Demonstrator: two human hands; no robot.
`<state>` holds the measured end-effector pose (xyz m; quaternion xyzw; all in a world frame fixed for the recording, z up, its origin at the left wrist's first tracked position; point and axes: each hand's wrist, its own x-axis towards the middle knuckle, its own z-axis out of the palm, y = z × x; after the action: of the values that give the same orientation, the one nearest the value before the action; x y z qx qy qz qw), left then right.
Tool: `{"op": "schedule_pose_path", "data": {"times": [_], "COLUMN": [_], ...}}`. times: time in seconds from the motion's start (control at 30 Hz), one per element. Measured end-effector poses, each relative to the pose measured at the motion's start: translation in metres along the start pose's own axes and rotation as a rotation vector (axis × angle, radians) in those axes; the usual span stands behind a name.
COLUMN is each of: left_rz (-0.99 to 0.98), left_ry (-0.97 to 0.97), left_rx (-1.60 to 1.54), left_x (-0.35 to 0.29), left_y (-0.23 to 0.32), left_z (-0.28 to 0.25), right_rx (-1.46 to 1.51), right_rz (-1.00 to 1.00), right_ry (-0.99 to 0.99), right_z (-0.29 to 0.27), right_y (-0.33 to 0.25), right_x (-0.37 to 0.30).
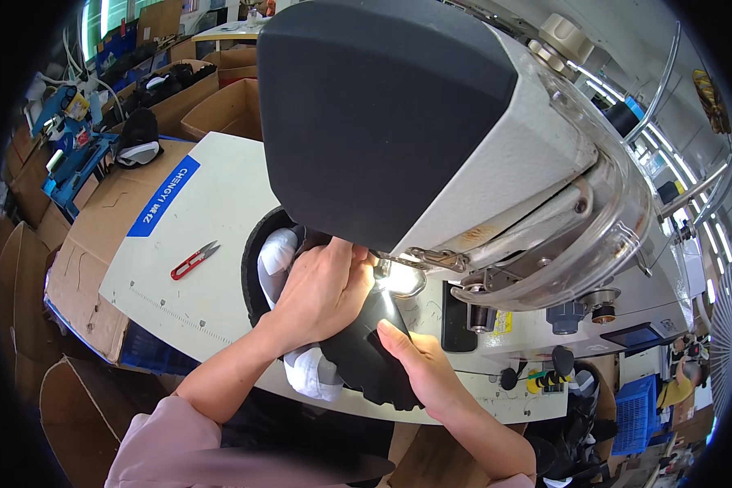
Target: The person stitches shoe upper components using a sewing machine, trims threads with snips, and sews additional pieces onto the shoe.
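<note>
Pinching black piece (pixel 370 354) at frame centre: right hand (pixel 425 370), thumb on top, apparently keeping edge steady. Left hand (pixel 321 289) curling beneath machine head (pixel 382 122), likely steadying; fingertips hidden, grip cannot tell.

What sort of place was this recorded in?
Probably a sewing workshop or factory: a large machine that looks like an industrial sewing machine dominates the view, red-handled snips lie on its white worktop, and open cardboard boxes stand beyond.
</note>
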<state>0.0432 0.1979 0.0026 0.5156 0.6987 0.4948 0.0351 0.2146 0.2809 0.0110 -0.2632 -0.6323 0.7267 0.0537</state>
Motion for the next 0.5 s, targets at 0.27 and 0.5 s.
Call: {"op": "schedule_pose_path", "data": {"times": [0.27, 0.5], "left_rz": [0.013, 0.099], "left_ry": [0.083, 0.021], "left_rx": [-0.227, -0.202], "left_x": [-0.001, 0.016], "left_y": [0.004, -0.009], "left_z": [-0.004, -0.018], "right_rx": [0.073, 0.037], "right_rz": [0.106, -0.002], "right_ry": [-0.029, -0.007], "right_z": [-0.004, 0.011], "right_y": [-0.005, -0.006], "right_x": [0.0, 0.011]}}
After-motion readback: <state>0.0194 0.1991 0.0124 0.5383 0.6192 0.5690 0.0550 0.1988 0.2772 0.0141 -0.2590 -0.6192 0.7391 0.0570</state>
